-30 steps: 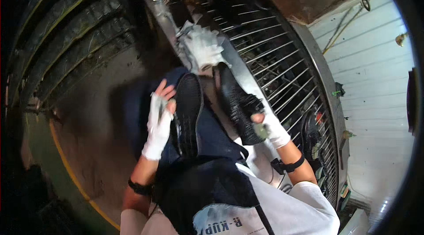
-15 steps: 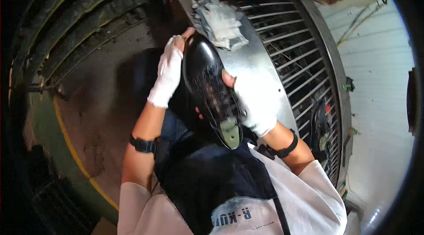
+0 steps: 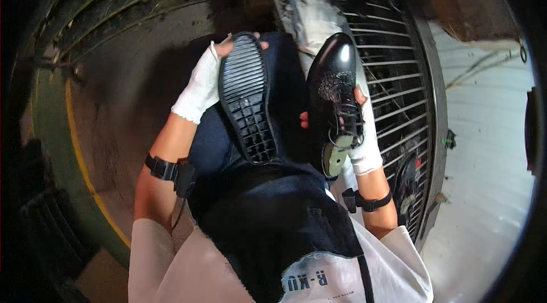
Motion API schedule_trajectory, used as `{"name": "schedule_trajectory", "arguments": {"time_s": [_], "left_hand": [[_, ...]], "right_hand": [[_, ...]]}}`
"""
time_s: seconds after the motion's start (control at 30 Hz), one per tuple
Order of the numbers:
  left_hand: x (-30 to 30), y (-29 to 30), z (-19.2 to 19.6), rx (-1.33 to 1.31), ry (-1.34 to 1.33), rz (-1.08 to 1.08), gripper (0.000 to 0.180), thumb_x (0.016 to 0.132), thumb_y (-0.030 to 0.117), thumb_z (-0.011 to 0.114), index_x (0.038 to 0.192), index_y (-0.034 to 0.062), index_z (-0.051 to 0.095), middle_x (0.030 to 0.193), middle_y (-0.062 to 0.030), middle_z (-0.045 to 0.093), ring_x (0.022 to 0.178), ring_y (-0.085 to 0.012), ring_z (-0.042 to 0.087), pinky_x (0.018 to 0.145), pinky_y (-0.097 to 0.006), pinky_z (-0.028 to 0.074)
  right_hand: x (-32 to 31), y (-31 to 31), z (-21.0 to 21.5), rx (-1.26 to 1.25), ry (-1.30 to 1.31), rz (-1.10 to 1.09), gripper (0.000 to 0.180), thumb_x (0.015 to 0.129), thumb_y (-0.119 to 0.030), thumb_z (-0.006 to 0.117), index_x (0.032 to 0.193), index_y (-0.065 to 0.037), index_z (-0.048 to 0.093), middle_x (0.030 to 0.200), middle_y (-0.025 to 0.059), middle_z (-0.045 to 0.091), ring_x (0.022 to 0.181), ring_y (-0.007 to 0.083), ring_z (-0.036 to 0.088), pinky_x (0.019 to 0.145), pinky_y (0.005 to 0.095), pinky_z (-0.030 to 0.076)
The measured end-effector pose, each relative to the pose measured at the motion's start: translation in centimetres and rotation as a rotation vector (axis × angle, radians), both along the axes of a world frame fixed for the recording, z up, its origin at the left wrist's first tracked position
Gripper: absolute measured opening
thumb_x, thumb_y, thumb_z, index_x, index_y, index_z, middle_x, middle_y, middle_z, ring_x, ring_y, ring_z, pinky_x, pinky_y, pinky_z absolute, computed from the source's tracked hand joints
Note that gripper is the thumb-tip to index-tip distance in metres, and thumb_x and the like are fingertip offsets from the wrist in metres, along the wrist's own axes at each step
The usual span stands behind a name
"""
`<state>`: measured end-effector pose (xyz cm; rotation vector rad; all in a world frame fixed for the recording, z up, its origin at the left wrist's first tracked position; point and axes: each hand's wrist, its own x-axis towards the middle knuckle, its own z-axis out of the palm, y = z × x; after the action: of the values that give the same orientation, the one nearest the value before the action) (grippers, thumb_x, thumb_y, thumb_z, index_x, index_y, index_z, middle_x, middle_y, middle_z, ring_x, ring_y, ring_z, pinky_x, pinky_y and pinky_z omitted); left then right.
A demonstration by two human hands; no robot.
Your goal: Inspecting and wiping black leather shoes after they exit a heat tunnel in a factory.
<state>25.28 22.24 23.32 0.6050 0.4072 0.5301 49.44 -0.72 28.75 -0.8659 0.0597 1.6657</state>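
My left hand [image 3: 201, 80], in a white fingerless glove, grips a black shoe sole [image 3: 246, 89] near its toe end. The sole's tread faces up, ribbed at the front and blocky toward the heel. In my right hand [image 3: 369, 138], also gloved in white, is a black lace-up shoe upper [image 3: 335, 69] with a shiny toe. A pale green shoe last [image 3: 337, 158] shows at its heel end. Upper and sole are held side by side, apart, above my lap. Some of the right fingers are hidden behind the upper.
A crumpled whitish cloth [image 3: 316, 15] lies on the metal ledge just beyond the upper. To the right runs a rack of metal bars [image 3: 393, 78], with dark items among them lower down. Dark shelving [image 3: 125, 4] stands at the far left.
Half a second ago both hands were around the upper. Now my right hand has carried the upper to the right, while the left holds the sole apart from it, tread visible.
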Motion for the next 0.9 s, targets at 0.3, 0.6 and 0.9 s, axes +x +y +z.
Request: {"name": "schedule_trajectory", "arguments": {"time_s": [0.3, 0.6, 0.9], "left_hand": [[-1.1, 0.3, 4.2, 0.090, -0.207, 0.112, 0.063, 0.116, 0.050, 0.036, 0.161, 0.0057, 0.043, 0.138, -0.0206, 0.069, 0.123, -0.0260, 0.069, 0.112, -0.041, 0.054], [-1.3, -1.4, 5.7, 0.283, -0.084, 0.043, 0.077, 0.112, 0.060, 0.042, 0.162, 0.0015, 0.039, 0.144, -0.0220, 0.065, 0.118, -0.0239, 0.070, 0.103, -0.039, 0.058], [-1.2, -1.8, 6.2, 0.305, -0.062, 0.022, 0.080, 0.111, 0.062, 0.042, 0.163, 0.0015, 0.038, 0.144, -0.0216, 0.064, 0.118, -0.0224, 0.069, 0.102, -0.037, 0.059]], "right_hand": [[-8.6, 4.8, 1.1, 0.116, 0.092, 0.247, 0.078, 0.107, -0.064, 0.051, 0.141, 0.005, 0.058, 0.118, 0.0228, 0.076, 0.095, 0.0330, 0.079, 0.086, 0.0412, 0.067], [-9.4, 4.3, 0.5, 0.058, -0.147, 0.196, 0.057, 0.106, -0.052, 0.063, 0.134, -0.002, 0.066, 0.118, 0.0118, 0.077, 0.096, 0.0199, 0.078, 0.084, 0.0334, 0.065], [-9.2, 4.5, 1.6, 0.062, -0.354, 0.247, 0.062, 0.106, -0.057, 0.061, 0.133, -0.001, 0.067, 0.114, 0.0116, 0.078, 0.094, 0.0184, 0.078, 0.081, 0.0312, 0.064]]}}
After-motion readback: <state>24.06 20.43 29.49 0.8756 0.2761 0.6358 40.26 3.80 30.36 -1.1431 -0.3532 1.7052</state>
